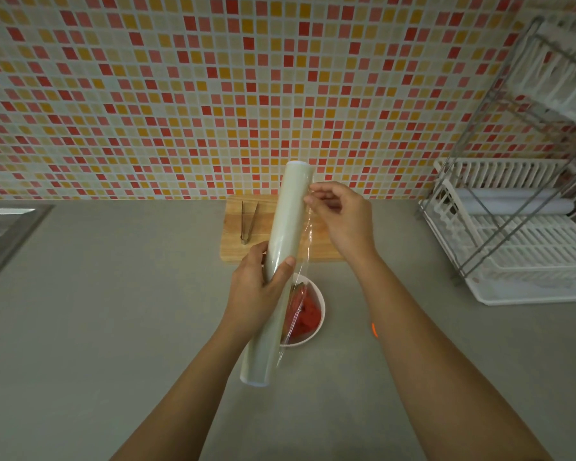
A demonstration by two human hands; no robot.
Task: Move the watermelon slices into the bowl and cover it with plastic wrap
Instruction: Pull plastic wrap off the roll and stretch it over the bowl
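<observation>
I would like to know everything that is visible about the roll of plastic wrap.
The roll of plastic wrap is a long, pale, translucent cylinder, held tilted in the air over the white bowl. The left hand grips its middle. The right hand pinches the clear film that peels off its right side, near the far end.

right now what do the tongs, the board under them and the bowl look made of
Tongs: likely metal, grey with a dull sheen. Board: wood, pale with visible grain. Bowl: smooth white, ceramic or plastic; cannot tell which.
</observation>
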